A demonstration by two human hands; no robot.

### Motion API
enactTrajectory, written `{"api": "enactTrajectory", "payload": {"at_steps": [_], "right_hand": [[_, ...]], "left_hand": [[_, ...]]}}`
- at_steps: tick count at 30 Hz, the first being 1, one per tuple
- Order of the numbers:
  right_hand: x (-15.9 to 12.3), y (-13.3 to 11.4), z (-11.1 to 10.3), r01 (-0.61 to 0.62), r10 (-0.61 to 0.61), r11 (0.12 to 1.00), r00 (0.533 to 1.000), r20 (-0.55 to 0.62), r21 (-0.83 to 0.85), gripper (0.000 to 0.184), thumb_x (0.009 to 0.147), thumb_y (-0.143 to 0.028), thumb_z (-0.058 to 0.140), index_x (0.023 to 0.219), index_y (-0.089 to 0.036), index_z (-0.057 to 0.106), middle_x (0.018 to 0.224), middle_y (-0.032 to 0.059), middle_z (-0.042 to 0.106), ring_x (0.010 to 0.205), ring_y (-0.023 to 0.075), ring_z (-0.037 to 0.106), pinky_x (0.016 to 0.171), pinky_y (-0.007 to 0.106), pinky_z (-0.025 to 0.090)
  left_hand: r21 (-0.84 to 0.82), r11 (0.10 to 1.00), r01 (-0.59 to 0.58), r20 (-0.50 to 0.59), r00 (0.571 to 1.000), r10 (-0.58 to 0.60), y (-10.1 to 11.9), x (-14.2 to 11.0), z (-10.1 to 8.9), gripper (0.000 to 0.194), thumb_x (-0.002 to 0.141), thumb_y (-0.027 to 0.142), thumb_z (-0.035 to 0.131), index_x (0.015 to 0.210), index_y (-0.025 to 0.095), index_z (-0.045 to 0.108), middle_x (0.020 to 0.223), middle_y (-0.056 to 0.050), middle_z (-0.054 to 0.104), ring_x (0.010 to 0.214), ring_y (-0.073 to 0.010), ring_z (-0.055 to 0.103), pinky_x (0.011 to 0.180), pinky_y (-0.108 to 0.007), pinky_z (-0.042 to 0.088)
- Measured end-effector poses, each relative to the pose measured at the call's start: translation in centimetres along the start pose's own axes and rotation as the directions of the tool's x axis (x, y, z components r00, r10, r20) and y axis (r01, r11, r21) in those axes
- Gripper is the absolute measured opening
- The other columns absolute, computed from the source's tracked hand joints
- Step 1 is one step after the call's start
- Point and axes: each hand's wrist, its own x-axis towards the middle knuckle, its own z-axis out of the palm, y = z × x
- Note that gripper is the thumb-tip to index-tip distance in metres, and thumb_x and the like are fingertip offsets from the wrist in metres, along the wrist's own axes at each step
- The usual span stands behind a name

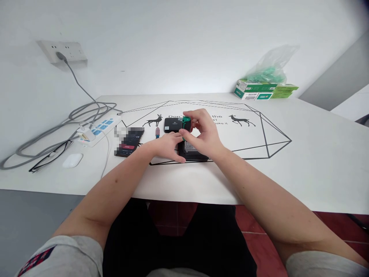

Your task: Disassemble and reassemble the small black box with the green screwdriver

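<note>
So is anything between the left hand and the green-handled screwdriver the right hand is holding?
Nothing visible. The left hand rests on the table directly beside the green-handled screwdriver, which the right hand grips above the black case. Whether the left fingers touch it is unclear.

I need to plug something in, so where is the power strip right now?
In the head view the power strip lies on the left part of the white table, beside the grey cable coils, left of the phone and behind the white earbud case.
</note>
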Motion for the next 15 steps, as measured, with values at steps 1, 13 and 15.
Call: {"api": "enactTrajectory", "payload": {"at_steps": [1, 13, 15], "right_hand": [[-0.06, -0.05, 0.01, -0.019, 0.019, 1.0, 1.0, 0.002, 0.006, 0.041, 0.095, -0.037, 0.072, 0.135, -0.033, 0.063, 0.113, 0.0057, 0.063, 0.085, 0.0206, 0.062, 0.071, 0.043, 0.064], [-0.11, -0.51, -0.14, -0.103, 0.104, 0.994, 0.994, -0.029, 0.026, 0.046, 0.093, -0.042, 0.071, 0.136, -0.035, 0.055, 0.117, 0.0041, 0.063, 0.088, 0.0208, 0.064, 0.077, 0.045, 0.064], [-0.14, -0.46, -0.18, -0.1, 0.102, 0.994, 0.994, -0.045, 0.036, 0.045, 0.094, -0.042, 0.07, 0.135, -0.035, 0.055, 0.118, 0.0037, 0.063, 0.088, 0.02, 0.064, 0.077, 0.043, 0.064]], "left_hand": [[0.005, 1.0, -0.011, -0.01, 1.0, 0.011, -0.01, 0.02, 0.04, 0.106, 0.077, 0.074, 0.079, 0.166, 0.025, 0.049, 0.17, -0.015, 0.048, 0.154, -0.0459, 0.043, 0.119, -0.055, 0.044], [0.02, 1.0, -0.014, -0.011, 1.0, 0.014, 0.12, -0.1, -0.1, 0.101, 0.078, 0.07, 0.079, 0.165, 0.027, 0.051, 0.169, -0.014, 0.05, 0.151, -0.0445, 0.046, 0.118, -0.055, 0.044], [0.014, 0.999, -0.029, -0.021, 0.999, 0.03, -0.1, -0.02, 0.05, 0.102, 0.078, 0.07, 0.08, 0.166, 0.028, 0.051, 0.169, -0.014, 0.051, 0.15, -0.0445, 0.047, 0.118, -0.056, 0.044]]}}
